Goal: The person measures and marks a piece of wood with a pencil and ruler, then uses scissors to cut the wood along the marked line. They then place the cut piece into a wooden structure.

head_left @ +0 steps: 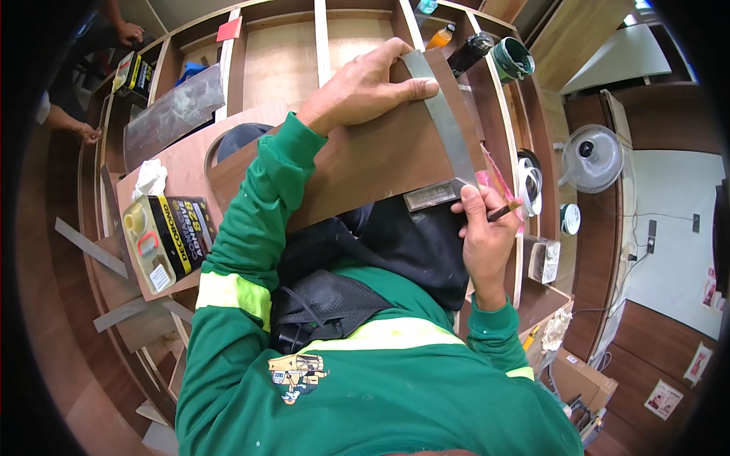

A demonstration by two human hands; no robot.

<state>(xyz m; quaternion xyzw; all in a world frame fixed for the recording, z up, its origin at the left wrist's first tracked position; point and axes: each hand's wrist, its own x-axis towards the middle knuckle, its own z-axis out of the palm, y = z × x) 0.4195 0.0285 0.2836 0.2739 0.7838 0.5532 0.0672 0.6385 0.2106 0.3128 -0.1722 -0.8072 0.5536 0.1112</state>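
Across my lap lies a brown board (342,159), with a steel try square (445,125) along its right end and that tool's short silver stock (430,196) at the near edge. My left hand (365,87) grips the board's far part, thumb pressed on the steel blade and fingertips over the edge. My right hand (485,232) holds a dark, thin pencil-like tool (502,211), its thumb against the square's near corner. Black cloth (357,235) is beneath the board over my legs.
Around me are a wooden frame (322,45), an adhesive can (160,247) on a pale board (129,190), containers (506,53), bottles (441,38), a white fan (589,163) and metal strips (87,247). Another person's hands (87,131) are at the upper left.
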